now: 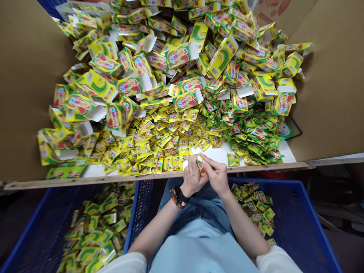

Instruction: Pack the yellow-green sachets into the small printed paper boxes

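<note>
as left hand and right hand pinch a box at the bench edge, too hard a squeeze could crease it; a loose grip could drop it onto the lap

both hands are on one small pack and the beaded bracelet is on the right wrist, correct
Wrong wrist: the head view shows the beaded bracelet on the left one. The left hand and right hand are indeed on one small pack.

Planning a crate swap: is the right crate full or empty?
Neither: the right crate looks partly filled. Boxes lie toward its left; its right shows bare blue. The right arm hides some.
</note>
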The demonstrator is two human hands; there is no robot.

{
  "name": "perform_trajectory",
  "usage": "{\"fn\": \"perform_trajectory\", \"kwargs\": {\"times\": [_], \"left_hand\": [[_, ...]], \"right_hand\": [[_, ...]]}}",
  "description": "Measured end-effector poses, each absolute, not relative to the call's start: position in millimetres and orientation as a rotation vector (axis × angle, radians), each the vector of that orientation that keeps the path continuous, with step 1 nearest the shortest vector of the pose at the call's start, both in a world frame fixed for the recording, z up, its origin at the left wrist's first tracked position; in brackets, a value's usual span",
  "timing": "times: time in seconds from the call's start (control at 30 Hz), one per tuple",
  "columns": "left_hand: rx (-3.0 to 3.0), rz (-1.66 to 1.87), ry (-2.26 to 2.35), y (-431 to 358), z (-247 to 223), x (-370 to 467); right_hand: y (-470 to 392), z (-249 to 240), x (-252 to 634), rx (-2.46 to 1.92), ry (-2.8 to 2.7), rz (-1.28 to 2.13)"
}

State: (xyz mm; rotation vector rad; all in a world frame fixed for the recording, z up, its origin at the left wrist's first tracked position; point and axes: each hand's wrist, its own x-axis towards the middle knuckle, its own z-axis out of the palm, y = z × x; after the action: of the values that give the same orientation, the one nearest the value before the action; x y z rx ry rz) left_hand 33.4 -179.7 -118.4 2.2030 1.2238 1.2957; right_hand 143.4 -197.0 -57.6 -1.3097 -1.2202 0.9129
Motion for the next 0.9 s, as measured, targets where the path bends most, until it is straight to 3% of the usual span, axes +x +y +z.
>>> {"fn": "perform_trajectory", "kwargs": {"times": [0.3,0.53,0.67,0.83,0.9], "left_hand": [[2.148,1.36,1.234,-182,-126,32],[2.241,1.446,0.991,-188,-127,37],[2.221,1.469,1.086,-191,-124,43],[2.227,1.376,1.104,-195,-114,39],[2.31,1.19,1.008,-189,-105,30]], "right_hand": [[-206,-68,149,-1.084,-1.667,0.642],[-219,-60,148,-1.281,-1.359,0.734],[-214,-59,138,-1.285,-1.303,0.67],[-220,-62,141,-1.249,-1.456,0.722],[-236,-59,164,-1.339,-1.563,0.701]]}}
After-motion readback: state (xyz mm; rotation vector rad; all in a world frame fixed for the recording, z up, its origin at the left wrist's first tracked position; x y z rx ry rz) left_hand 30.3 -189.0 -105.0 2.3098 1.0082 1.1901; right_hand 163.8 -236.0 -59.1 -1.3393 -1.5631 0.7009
